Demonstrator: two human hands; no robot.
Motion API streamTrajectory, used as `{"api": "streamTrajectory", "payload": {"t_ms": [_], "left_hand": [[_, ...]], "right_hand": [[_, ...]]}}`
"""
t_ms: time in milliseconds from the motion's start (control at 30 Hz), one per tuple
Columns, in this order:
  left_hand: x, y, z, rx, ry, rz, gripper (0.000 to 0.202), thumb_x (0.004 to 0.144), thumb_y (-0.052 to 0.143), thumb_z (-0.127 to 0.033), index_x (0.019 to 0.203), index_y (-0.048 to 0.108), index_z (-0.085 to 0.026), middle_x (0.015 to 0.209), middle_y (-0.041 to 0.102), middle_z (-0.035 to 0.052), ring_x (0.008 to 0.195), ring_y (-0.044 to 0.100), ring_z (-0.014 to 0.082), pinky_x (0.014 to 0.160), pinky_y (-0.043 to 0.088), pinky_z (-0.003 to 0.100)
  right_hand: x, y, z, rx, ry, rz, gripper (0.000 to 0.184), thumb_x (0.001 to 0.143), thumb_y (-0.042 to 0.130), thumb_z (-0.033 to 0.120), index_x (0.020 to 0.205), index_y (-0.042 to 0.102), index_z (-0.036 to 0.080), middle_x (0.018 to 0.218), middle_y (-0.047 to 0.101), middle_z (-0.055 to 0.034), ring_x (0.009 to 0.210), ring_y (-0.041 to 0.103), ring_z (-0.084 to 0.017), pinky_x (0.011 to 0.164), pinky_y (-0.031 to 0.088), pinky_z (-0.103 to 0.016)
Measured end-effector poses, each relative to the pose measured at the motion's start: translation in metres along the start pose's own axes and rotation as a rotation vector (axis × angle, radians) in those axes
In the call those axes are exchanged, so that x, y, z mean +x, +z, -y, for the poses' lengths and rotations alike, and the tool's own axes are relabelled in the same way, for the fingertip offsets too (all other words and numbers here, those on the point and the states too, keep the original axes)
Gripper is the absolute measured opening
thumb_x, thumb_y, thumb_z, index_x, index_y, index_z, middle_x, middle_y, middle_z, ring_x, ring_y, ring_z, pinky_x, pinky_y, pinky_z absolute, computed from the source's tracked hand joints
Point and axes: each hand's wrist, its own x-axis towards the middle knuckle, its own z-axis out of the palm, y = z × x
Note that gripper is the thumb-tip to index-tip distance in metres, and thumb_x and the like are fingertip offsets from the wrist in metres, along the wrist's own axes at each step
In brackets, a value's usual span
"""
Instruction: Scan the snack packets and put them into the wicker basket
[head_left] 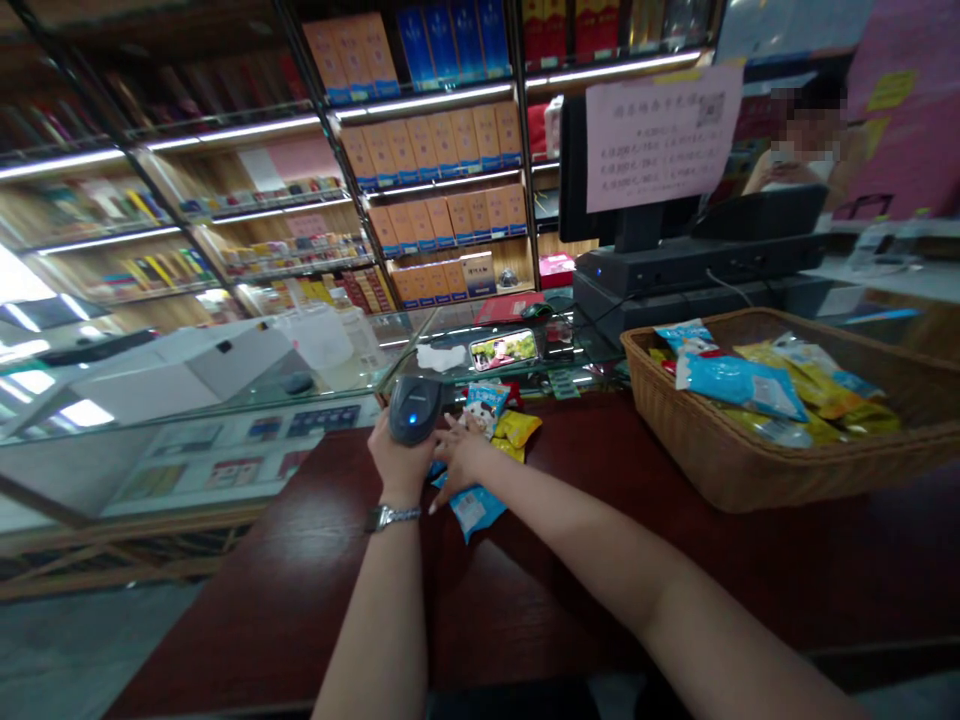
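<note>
My left hand (400, 462), with a metal-band watch on its wrist, is wrapped round a dark barcode scanner (417, 408) that shows a blue light. Just right of it, my right hand (463, 452) lies over a small pile of snack packets with its fingers spread. A blue packet (480, 512) sticks out below that hand. Beyond the fingers are a blue-and-white packet (486, 402) and a yellow packet (516, 430). The fingertips seem to touch the pile; what lies directly beneath the palm is hidden.
A wicker basket (697, 455) of snack packets stands right on the dark red tabletop (577, 610). Behind are a lit phone (504, 350), a glass counter, and a monitor (574, 170) with a pink sign. A white box (180, 375) sits left. Another person (810, 150) is at far right.
</note>
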Motion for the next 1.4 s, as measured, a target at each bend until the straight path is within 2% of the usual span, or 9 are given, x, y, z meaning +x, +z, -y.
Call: {"api": "streamTrajectory", "payload": {"t_ms": [133, 433, 500, 633, 800, 933, 1067, 1233, 1400], "left_hand": [[-0.002, 0.001, -0.003, 0.005, 0.012, 0.02, 0.023, 0.069, 0.07, -0.03, 0.086, 0.065, -0.015, 0.084, 0.069, 0.0076, 0.077, 0.067, 0.0247, 0.072, 0.054, 0.035], [-0.01, 0.008, -0.026, -0.041, 0.066, 0.137, 0.024, 0.068, 0.072, -0.029, 0.089, 0.066, -0.018, 0.092, 0.07, 0.0082, 0.088, 0.068, 0.0258, 0.08, 0.055, 0.034], [-0.011, 0.01, -0.029, -0.044, 0.069, 0.149, 0.027, 0.068, 0.072, -0.03, 0.091, 0.067, -0.018, 0.094, 0.07, 0.0089, 0.089, 0.068, 0.0258, 0.08, 0.055, 0.034], [-0.013, 0.011, -0.031, -0.048, 0.08, 0.181, 0.024, 0.067, 0.071, -0.026, 0.089, 0.066, -0.017, 0.094, 0.069, 0.009, 0.084, 0.068, 0.0245, 0.077, 0.055, 0.032], [-0.013, 0.009, -0.034, -0.041, 0.096, 0.205, 0.017, 0.068, 0.069, -0.024, 0.083, 0.065, -0.017, 0.088, 0.068, 0.0079, 0.079, 0.067, 0.0233, 0.071, 0.053, 0.031], [-0.014, 0.009, -0.037, -0.045, 0.111, 0.22, 0.018, 0.067, 0.07, -0.022, 0.084, 0.064, -0.017, 0.087, 0.067, 0.0069, 0.078, 0.067, 0.0227, 0.071, 0.053, 0.031], [-0.015, 0.01, -0.038, -0.048, 0.114, 0.227, 0.016, 0.069, 0.069, -0.022, 0.084, 0.065, -0.018, 0.087, 0.067, 0.007, 0.08, 0.067, 0.0231, 0.073, 0.054, 0.032], [-0.015, 0.01, -0.04, -0.06, 0.114, 0.259, 0.018, 0.069, 0.069, -0.021, 0.086, 0.065, -0.018, 0.09, 0.067, 0.0075, 0.082, 0.067, 0.0236, 0.075, 0.055, 0.033], [-0.017, 0.01, -0.043, -0.104, 0.153, 0.34, 0.023, 0.068, 0.07, -0.023, 0.09, 0.066, -0.018, 0.093, 0.068, 0.0069, 0.083, 0.067, 0.0226, 0.075, 0.055, 0.031]], "right_hand": [[-0.013, -0.004, -0.016, -0.011, 0.091, 0.055, 0.08, 0.067, 0.066, 0.072, 0.138, 0.052, 0.038, 0.149, 0.047, -0.0086, 0.144, 0.027, -0.041, 0.112, -0.001, -0.07], [-0.071, -0.028, -0.069, 0.044, 0.279, 0.076, 0.058, 0.073, 0.065, 0.065, 0.122, 0.065, 0.035, 0.128, 0.063, -0.0094, 0.123, 0.053, -0.038, 0.11, 0.017, -0.066], [-0.068, -0.038, -0.079, 0.077, 0.327, -0.006, 0.048, 0.078, 0.063, 0.061, 0.115, 0.068, 0.031, 0.121, 0.066, -0.0086, 0.118, 0.057, -0.034, 0.109, 0.027, -0.059], [-0.051, -0.044, -0.093, -0.042, 0.482, -0.189, 0.044, 0.087, 0.057, 0.035, 0.128, 0.061, 0.019, 0.129, 0.061, -0.0162, 0.123, 0.054, -0.031, 0.101, 0.04, -0.045], [-0.033, -0.035, -0.099, -0.034, 0.507, -0.019, 0.037, 0.079, 0.063, 0.024, 0.115, 0.07, 0.018, 0.115, 0.069, -0.0182, 0.108, 0.065, -0.034, 0.093, 0.046, -0.046], [-0.033, -0.028, -0.1, 0.001, 0.486, -0.018, 0.038, 0.078, 0.063, 0.017, 0.115, 0.071, 0.018, 0.116, 0.07, -0.0175, 0.109, 0.065, -0.032, 0.092, 0.047, -0.04], [-0.042, -0.028, -0.103, 0.073, 0.487, -0.111, 0.029, 0.084, 0.057, 0.018, 0.106, 0.075, 0.014, 0.11, 0.071, -0.0184, 0.107, 0.065, -0.03, 0.092, 0.046, -0.037], [-0.06, -0.039, -0.116, 0.222, 0.494, -0.319, 0.034, 0.095, 0.044, 0.033, 0.112, 0.072, 0.02, 0.116, 0.071, -0.0106, 0.109, 0.063, -0.024, 0.091, 0.045, -0.031], [-0.078, -0.055, -0.139, 0.393, 0.565, -0.462, 0.041, 0.099, 0.032, 0.03, 0.104, 0.07, 0.014, 0.097, 0.074, -0.0083, 0.084, 0.067, -0.016, 0.07, 0.047, -0.023]]}}
